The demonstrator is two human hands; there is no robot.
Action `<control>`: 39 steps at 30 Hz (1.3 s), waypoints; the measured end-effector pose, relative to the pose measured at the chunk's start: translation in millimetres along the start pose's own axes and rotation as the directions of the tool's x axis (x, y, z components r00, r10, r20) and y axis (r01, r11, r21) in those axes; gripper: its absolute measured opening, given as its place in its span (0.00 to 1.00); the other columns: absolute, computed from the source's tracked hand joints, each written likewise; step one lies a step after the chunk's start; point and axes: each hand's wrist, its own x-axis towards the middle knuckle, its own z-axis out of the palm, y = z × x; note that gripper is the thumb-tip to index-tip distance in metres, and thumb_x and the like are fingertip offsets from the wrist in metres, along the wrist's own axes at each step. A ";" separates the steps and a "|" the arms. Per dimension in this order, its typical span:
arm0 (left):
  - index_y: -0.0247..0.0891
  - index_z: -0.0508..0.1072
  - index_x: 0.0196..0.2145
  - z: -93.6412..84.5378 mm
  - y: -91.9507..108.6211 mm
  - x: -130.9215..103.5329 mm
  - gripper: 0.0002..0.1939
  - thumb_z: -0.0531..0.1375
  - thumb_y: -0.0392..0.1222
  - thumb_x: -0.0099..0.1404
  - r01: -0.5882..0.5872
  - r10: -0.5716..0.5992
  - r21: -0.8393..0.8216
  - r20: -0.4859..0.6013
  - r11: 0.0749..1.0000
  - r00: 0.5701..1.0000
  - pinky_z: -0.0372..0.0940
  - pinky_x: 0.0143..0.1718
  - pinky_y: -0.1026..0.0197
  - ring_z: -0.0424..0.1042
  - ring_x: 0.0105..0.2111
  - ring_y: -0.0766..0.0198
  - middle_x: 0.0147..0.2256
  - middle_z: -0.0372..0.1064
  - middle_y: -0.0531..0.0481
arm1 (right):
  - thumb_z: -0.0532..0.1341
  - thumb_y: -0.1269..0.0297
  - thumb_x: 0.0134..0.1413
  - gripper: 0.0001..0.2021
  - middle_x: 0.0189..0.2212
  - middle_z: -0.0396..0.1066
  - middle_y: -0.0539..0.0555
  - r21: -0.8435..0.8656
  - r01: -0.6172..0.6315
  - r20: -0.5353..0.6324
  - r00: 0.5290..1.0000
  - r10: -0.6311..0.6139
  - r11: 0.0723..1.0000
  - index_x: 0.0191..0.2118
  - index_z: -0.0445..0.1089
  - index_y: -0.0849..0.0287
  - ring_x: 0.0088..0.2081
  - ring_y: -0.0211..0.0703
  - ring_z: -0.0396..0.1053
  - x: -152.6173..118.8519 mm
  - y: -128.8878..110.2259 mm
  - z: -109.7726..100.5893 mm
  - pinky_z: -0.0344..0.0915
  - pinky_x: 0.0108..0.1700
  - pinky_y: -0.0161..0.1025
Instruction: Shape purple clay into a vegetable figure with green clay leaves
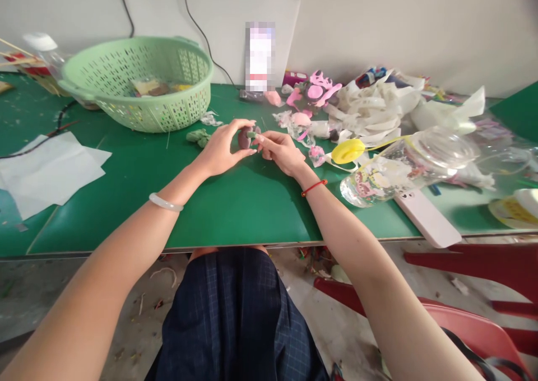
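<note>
A small greyish-purple rounded piece (pixel 244 138), perhaps modelling clay, sits between the thumb and fingers of my left hand (pixel 225 148). My right hand (pixel 278 151) pinches a small dull-green bit (pixel 251 135) against its right side. Both hands meet just above the green table (pixel 252 201). Close to my left fingers lies a crumpled green lump (pixel 199 138), with a scrap of clear wrap (pixel 210 118) behind it. Pink lumps in clear plastic (pixel 300 120) lie beyond my right hand. The fingers partly cover the piece, so its full shape is hidden.
A light-green basket (pixel 138 109) stands back left, white paper sheets (pixel 63 168) in front. To the right are a clear jar (pixel 386 171), a yellow disc (pixel 348 151), a pale phone (pixel 431 218) and heaped white strips (pixel 370 109). A lit, blurred screen (pixel 260 56) leans on the wall.
</note>
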 end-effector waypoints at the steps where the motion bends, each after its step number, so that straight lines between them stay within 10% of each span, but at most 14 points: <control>1: 0.43 0.67 0.64 0.0 0.9 -0.4 0.30 0.68 0.46 0.68 -0.005 0.005 -0.014 0.004 1.000 1.000 0.66 0.66 0.42 0.72 0.64 0.46 0.65 0.71 0.38 | 0.76 0.37 0.44 0.28 0.23 0.68 0.46 -0.006 -0.002 -0.005 1.000 0.001 1.000 0.31 0.75 0.60 0.22 0.30 0.56 -0.3 -0.3 0.3 0.53 0.23 0.33; 39: 0.45 0.71 0.58 1.9 -8.5 -3.2 0.30 0.70 0.61 0.64 0.074 -0.054 0.215 -0.098 0.974 0.994 0.60 0.67 0.32 0.69 0.62 0.34 0.54 0.72 0.38 | 0.77 0.41 0.47 0.24 0.21 0.62 0.44 0.066 0.014 -0.060 0.998 -0.010 0.998 0.33 0.75 0.58 0.22 0.32 0.56 -5.4 -5.6 1.7 0.54 0.24 0.35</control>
